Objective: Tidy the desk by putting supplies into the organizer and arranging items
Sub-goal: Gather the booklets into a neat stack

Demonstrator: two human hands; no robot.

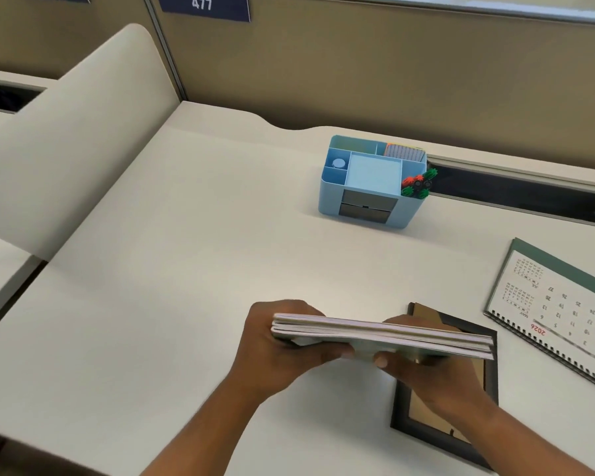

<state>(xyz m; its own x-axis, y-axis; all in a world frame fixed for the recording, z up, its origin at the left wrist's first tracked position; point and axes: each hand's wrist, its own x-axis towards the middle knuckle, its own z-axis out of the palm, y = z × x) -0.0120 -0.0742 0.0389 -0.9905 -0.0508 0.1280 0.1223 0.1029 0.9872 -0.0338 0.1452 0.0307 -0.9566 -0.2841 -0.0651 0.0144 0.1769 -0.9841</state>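
A stack of thin notebooks (pixel 385 334) is held level above the desk near the front, page edges facing me. My left hand (pixel 272 352) grips its left end and my right hand (pixel 423 372) grips it from below, right of the middle. A light blue organizer (pixel 330 194) stands further back on the desk, apart from the hands. Its compartments hold green and orange capped pens (pixel 419 183), a striped pad (pixel 404 153) and a small round white item (pixel 338 163).
A dark picture frame (pixel 426 431) lies flat on the desk under my right hand. A spiral desk calendar (pixel 560 304) lies at the right edge. A beige divider panel (pixel 76 142) rises on the left, a partition wall (pixel 358 70) behind.
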